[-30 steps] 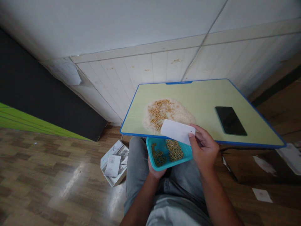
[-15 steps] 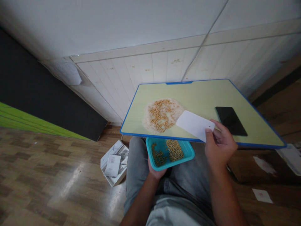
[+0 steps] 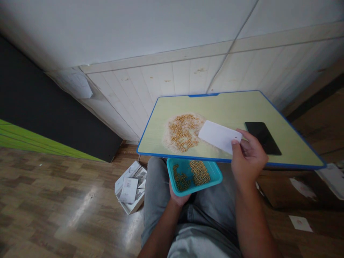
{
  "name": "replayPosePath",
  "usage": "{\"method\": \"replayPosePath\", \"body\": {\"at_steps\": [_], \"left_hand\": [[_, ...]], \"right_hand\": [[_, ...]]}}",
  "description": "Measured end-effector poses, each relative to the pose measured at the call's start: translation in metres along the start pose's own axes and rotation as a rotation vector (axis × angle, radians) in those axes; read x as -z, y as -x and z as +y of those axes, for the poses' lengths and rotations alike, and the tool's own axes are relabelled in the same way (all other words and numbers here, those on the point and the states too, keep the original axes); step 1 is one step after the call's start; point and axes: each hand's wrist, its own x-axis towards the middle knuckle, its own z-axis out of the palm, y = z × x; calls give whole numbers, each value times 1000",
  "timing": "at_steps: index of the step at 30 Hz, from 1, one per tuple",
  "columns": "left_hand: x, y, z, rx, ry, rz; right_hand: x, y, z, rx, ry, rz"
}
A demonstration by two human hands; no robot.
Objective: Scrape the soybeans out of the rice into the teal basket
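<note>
My right hand (image 3: 248,156) pinches a white card (image 3: 219,136) by its right end, above the pale green tabletop (image 3: 225,107). The card's far end reaches the edge of a spread pile of yellow soybeans (image 3: 184,130) mixed with rice-like pale grains (image 3: 168,138). Below the table's front edge, my left hand (image 3: 178,197) supports a turquoise plastic tray (image 3: 215,182) from underneath; most of its fingers are hidden. Inside the tray lie two groups of beans, a dense one (image 3: 199,172) on the right and a looser one (image 3: 181,179) on the left.
A dark phone (image 3: 263,138) lies on the right part of the blue-edged table. On the floor at left stands an open white box (image 3: 130,190) with papers in it. Behind the table is a white panelled wall (image 3: 158,80) with a cable. A brown carton (image 3: 282,190) sits below right.
My right hand and the card have moved slightly left and away from me, closer over the grains. My left hand and the tray stay in place.
</note>
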Motion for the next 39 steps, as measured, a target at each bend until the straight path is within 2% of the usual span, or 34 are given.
{"method": "replayPosePath", "body": {"at_steps": [4,9,16,26,30,35,39], "left_hand": [[1,2,0,-2,0,45],[1,0,-2,23,-3,-6],[-3,0,-1,28,3,-60],[-14,4,1,-10,-50,-19],[-9,-1,0,5,-18,-4],[1,-6,-2,32,25,-63],[1,-5,-2,39,7,-77]], "right_hand": [[-3,5,1,-3,6,-39],[-2,11,-1,-21,2,-79],[-2,15,0,-19,-6,-81],[-1,14,0,-36,-26,-74],[-2,15,0,-48,-50,-89],[-3,16,2,-36,-41,-90],[-3,16,3,-35,-20,-113]]}}
